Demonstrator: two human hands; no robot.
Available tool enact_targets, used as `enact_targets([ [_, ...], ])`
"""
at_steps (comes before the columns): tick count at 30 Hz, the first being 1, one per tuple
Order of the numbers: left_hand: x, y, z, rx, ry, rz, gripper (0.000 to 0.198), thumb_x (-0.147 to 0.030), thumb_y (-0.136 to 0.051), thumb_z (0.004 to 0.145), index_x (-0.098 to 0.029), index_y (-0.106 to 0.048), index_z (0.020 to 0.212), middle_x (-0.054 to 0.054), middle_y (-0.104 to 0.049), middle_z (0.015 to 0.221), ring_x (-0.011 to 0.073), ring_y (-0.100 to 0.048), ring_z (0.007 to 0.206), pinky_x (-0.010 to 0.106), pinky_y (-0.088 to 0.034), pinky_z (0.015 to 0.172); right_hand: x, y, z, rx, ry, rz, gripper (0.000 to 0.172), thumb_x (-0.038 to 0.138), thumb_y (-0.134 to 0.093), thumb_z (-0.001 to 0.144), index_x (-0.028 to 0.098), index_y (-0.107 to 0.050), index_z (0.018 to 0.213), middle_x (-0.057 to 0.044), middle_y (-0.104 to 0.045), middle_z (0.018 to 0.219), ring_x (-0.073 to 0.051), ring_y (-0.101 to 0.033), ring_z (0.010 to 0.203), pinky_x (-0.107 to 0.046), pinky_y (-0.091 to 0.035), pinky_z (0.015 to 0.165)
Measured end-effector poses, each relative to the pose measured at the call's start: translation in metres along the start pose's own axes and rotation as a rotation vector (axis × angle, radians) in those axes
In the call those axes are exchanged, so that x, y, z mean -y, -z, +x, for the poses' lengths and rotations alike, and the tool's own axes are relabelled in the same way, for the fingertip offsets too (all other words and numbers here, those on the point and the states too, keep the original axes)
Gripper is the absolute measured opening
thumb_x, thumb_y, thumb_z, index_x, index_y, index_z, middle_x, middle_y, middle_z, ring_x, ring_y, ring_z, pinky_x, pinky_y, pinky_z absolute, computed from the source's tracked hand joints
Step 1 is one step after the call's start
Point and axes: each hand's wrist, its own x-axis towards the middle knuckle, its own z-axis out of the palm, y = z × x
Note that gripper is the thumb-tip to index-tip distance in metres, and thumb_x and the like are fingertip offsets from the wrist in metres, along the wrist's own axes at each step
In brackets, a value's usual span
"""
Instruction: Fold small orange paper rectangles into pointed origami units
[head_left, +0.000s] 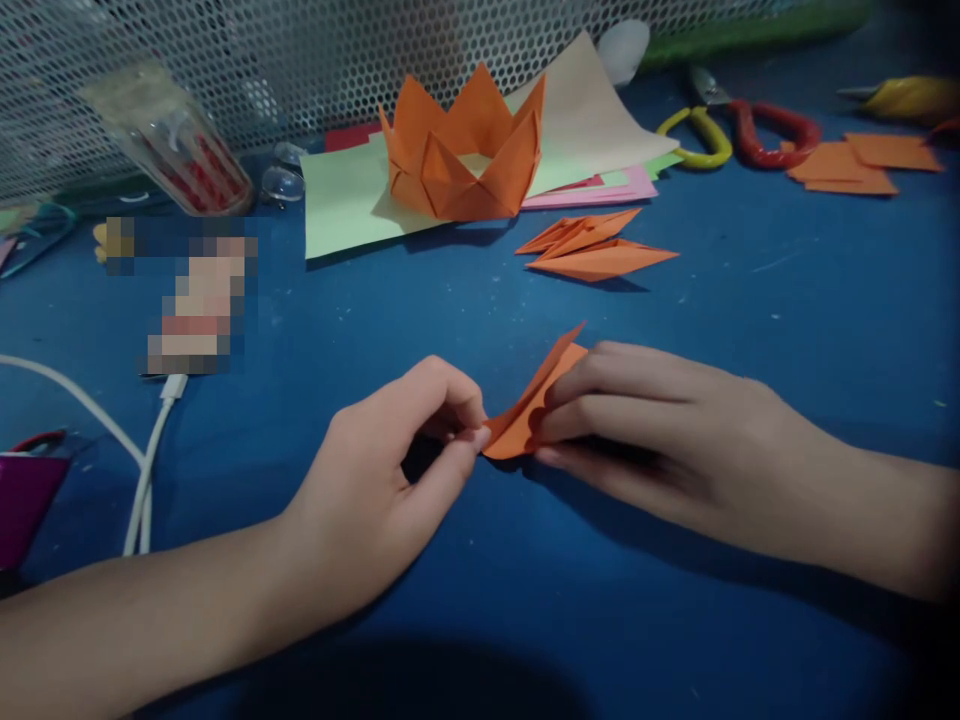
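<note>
A small piece of folded orange paper (517, 430) is held just above the blue table, between both hands. My left hand (397, 460) pinches its near left corner between thumb and forefinger. On the other side, the fingers and thumb of my right hand (667, 420) grip the paper's right part and hide some of it. One flap of the paper stands up toward the far side. Beyond the hands lie several folded orange paper pieces (600, 258) with pointed ends. Behind them sits a crown-shaped ring of folded orange paper (472, 170) with pointed tips.
Coloured paper sheets (337, 205) lie under the ring. Scissors with a red and yellow handle (776, 140) rest at the back right, near several orange paper squares (847, 165). A jar (176, 140) leans at the back left. A white cable (154, 450) runs to a blurred-out object.
</note>
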Motion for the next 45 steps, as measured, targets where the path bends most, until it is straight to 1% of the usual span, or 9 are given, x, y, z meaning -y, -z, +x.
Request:
enact_targets([
  [8,0.009,-0.003,-0.008,-0.007,-0.278,0.284,0.041,0.002,-0.052,0.108,-0.023,-0.084,0.114,0.002,-0.08,0.115,0.0137,-0.075,0.094,0.023,-0.059,0.086,0.012,-0.013,0.001,-0.13,-0.276,0.174,0.023,0.02,-0.063,0.111,0.026,-0.067,0.089,-0.002,-0.073,0.086,-0.02,-0.07,0.08,-0.032,-0.053,0.065],
  [14,0.004,0.0,-0.009,0.035,-0.452,0.628,0.039,-0.009,-0.048,0.118,-0.017,-0.087,0.117,0.009,-0.084,0.103,0.0251,-0.066,0.088,0.04,-0.05,0.073,0.016,-0.005,0.009,-0.045,-0.314,0.104,0.028,0.023,-0.062,0.11,0.025,-0.065,0.083,-0.005,-0.073,0.082,-0.022,-0.07,0.075,-0.035,-0.055,0.063],
  [25,-0.006,0.0,-0.012,0.07,-0.534,0.783,0.041,-0.006,-0.047,0.12,-0.006,-0.088,0.112,0.01,-0.088,0.099,0.0279,-0.071,0.087,0.041,-0.054,0.071,0.012,-0.007,0.007,-0.043,-0.311,0.063,0.028,0.025,-0.065,0.107,0.027,-0.058,0.08,-0.002,-0.066,0.077,-0.022,-0.067,0.071,-0.033,-0.051,0.06],
  [29,-0.005,0.0,-0.013,0.083,-0.552,0.772,0.037,-0.004,-0.049,0.118,-0.003,-0.086,0.114,0.013,-0.086,0.096,0.0297,-0.071,0.083,0.042,-0.059,0.068,0.014,-0.015,0.0,-0.133,-0.314,-0.076,0.016,0.041,-0.07,0.111,0.027,-0.066,0.101,-0.011,-0.071,0.107,-0.034,-0.074,0.105,-0.047,-0.063,0.084],
  [31,-0.005,0.001,-0.013,0.103,-0.557,0.757,0.036,-0.003,-0.049,0.117,-0.001,-0.085,0.115,0.014,-0.086,0.098,0.0302,-0.072,0.084,0.043,-0.063,0.07,0.015,-0.018,-0.003,-0.205,-0.319,-0.182,0.025,0.044,-0.066,0.113,0.027,-0.066,0.132,-0.022,-0.067,0.144,-0.044,-0.065,0.141,-0.062,-0.058,0.108],
  [33,-0.005,0.002,-0.014,0.106,-0.557,0.748,0.035,-0.002,-0.049,0.116,0.0,-0.084,0.116,0.016,-0.086,0.101,0.0306,-0.073,0.085,0.043,-0.065,0.072,0.015,-0.017,-0.002,-0.202,-0.285,-0.213,0.034,0.039,-0.062,0.117,0.029,-0.06,0.149,-0.022,-0.064,0.16,-0.046,-0.059,0.153,-0.065,-0.052,0.114],
  [37,-0.005,0.003,-0.013,0.127,-0.53,0.778,0.035,-0.003,-0.048,0.114,0.0,-0.083,0.116,0.018,-0.084,0.102,0.0309,-0.072,0.085,0.043,-0.067,0.074,0.013,-0.005,0.003,-0.089,-0.134,-0.222,0.008,0.027,-0.063,0.118,0.029,-0.07,0.121,-0.006,-0.085,0.106,-0.031,-0.081,0.097,-0.048,-0.053,0.08],
  [39,-0.005,0.001,-0.013,0.149,-0.489,0.81,0.038,-0.007,-0.044,0.114,-0.001,-0.081,0.12,0.019,-0.083,0.105,0.031,-0.071,0.087,0.043,-0.066,0.075,0.014,-0.001,0.004,-0.086,-0.081,-0.269,0.016,0.022,-0.06,0.119,0.028,-0.071,0.108,-0.001,-0.083,0.091,-0.025,-0.079,0.08,-0.044,-0.05,0.071],
  [45,0.004,-0.006,-0.014,0.114,-0.501,0.733,0.045,-0.013,-0.035,0.119,-0.002,-0.076,0.131,0.022,-0.081,0.121,0.0321,-0.071,0.1,0.045,-0.064,0.085,0.026,-0.003,-0.002,-0.109,-0.236,-0.137,0.026,0.025,-0.055,0.121,0.028,-0.081,0.126,-0.003,-0.09,0.103,-0.022,-0.085,0.079,-0.033,-0.059,0.061],
])
